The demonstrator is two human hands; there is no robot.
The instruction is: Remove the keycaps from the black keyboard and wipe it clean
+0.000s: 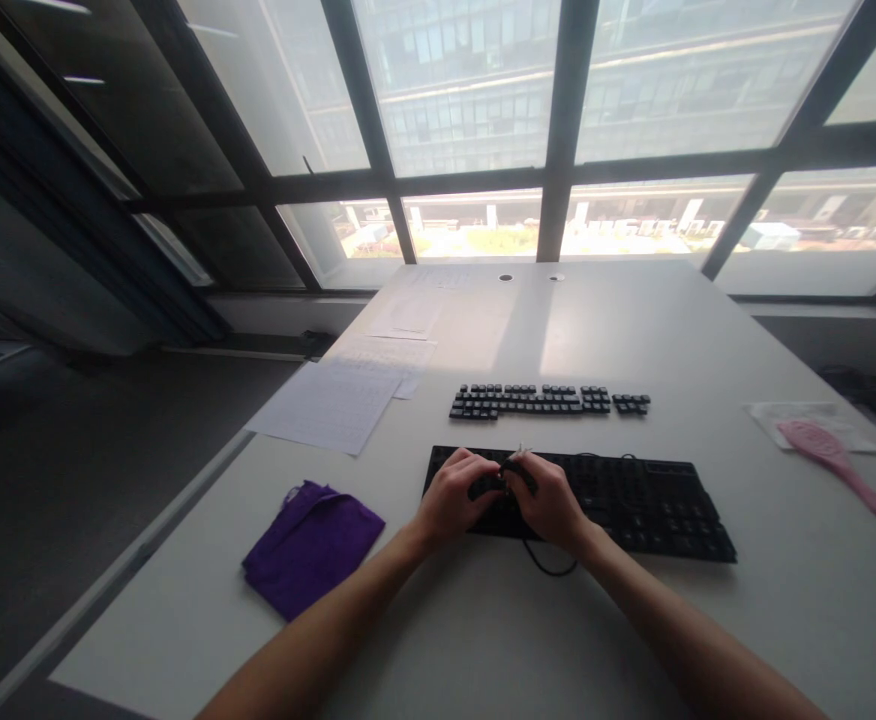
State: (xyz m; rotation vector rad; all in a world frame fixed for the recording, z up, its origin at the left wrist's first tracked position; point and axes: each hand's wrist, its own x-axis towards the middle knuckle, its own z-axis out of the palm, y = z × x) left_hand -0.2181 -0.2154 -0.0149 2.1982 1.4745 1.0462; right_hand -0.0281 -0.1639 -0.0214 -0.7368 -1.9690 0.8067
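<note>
The person's left hand (453, 492) and right hand (552, 498) were close together, with their fingertips meeting over the left half of a long, black, rectangular computer keyboard (659, 508). Between the fingertips was a small, partly silvery piece (504, 479), too small and too covered by the fingers to identify; whether each hand was clamped on it could not be told. The keyboard lay flat and slightly askew on a broad white table (183, 640), its right end nearer the person, and a thin black cable (554, 575) curved out in a loop on its near side, between the forearms. Just beyond the keyboard, apart from it, sat rows of small, dark, block-shaped keycaps (535, 403), set out in a keyboard-like arrangement with gaps between groups. To the left of the hands, near the left forearm, lay a folded bag-like piece of purple cloth (314, 550). Farther off on that side, white paper sheets (325, 405) with faint markings lay along the table's left edge, some overlapping. Well to the right, a pink, long-handled, paddle-shaped brush (820, 445) rested partly on a flat, clear plastic bag (766, 411), its handle pointing towards the person. Beyond the table stood large, dark-framed windows (468, 100).
</note>
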